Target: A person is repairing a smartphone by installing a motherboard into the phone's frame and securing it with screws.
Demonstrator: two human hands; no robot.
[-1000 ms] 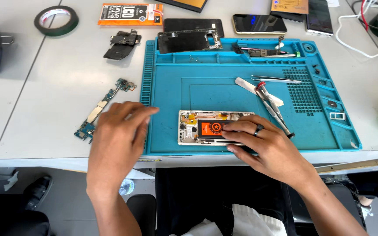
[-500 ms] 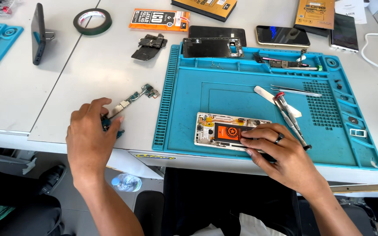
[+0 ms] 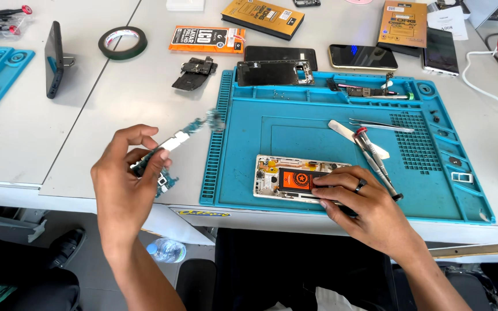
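Circuit board lifted, phone frame pinned on mat

Left hand (image 3: 123, 185) pinches the long circuit board (image 3: 175, 145) at its lower end, raised off the table, tip blurred; right hand (image 3: 359, 203) presses fingers flat on the opened phone frame (image 3: 278, 179), near front edge of blue work mat (image 3: 318, 124).

Evenly lit pale grey tables (image 3: 116, 98) stand pushed together above a dim floor (image 3: 41, 270).

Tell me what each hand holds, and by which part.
Left hand pinches the circuit board by its lower end, lifted off the table. Right hand only presses on the opened phone.
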